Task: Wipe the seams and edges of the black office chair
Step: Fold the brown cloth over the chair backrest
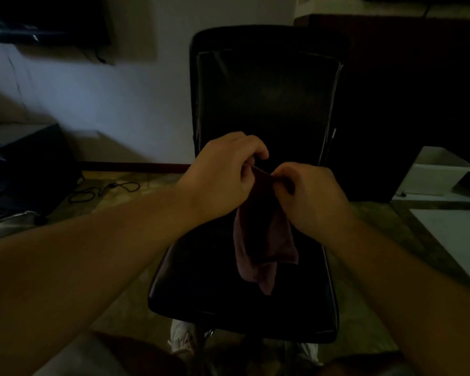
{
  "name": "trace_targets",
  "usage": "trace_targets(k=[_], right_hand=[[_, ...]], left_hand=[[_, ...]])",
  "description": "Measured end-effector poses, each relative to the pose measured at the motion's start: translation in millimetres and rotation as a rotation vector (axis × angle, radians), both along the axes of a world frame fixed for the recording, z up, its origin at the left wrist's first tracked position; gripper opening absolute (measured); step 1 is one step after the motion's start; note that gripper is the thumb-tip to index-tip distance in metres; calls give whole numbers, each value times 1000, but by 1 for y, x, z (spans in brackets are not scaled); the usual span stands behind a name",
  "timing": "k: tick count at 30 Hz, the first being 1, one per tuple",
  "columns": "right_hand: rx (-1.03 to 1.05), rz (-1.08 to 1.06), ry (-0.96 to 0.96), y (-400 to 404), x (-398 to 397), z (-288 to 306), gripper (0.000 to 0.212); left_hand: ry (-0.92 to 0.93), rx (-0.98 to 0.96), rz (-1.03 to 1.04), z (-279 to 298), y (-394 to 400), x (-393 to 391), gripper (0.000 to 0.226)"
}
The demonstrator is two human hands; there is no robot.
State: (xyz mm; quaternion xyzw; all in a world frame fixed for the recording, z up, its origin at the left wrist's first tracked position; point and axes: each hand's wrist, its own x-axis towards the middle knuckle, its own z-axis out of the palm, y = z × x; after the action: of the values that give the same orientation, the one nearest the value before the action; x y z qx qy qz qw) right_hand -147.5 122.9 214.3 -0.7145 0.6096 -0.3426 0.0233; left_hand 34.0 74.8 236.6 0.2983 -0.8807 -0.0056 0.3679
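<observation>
Both my left hand (pixel 223 175) and right hand (pixel 307 191) pinch the limp cloth (pixel 263 240) (light, soft) above the black office chair (pixel 255 104), backrest at twelve o'clock

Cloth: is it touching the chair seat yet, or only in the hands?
Cannot tell. In the head view both hands, left hand and right hand, pinch the cloth at its top; its lower end overlaps the chair seat, and no gap or contact shows.

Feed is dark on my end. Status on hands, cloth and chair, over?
Left hand and right hand both pinch cloth at its top. Cloth hangs above black chair seat, no contact seen. Nothing in the way.
</observation>
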Motion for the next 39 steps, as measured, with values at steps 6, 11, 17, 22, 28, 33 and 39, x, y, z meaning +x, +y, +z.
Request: trace_targets(k=[6,11,17,22,28,33,39], right_hand=[[198,-85,43,8,9,5,15],[276,-124,14,9,2,5,21],[306,-95,-4,11,1,4,26],[435,45,-250,20,-3,-8,8],[433,52,-564,15,-7,-7,12],[301,-55,-237,10,-12,-9,17],[140,-214,34,8,-16,-19,11]], left_hand=[[148,-100,45,36,17,14,28],[201,-39,169,43,14,29,25],[295,202,309,28,11,37,22],[474,303,454,37,-4,48,24],[363,350,481,25,-15,64,28],[261,312,523,16,-21,73,34],[80,251,451,4,-22,79,36]])
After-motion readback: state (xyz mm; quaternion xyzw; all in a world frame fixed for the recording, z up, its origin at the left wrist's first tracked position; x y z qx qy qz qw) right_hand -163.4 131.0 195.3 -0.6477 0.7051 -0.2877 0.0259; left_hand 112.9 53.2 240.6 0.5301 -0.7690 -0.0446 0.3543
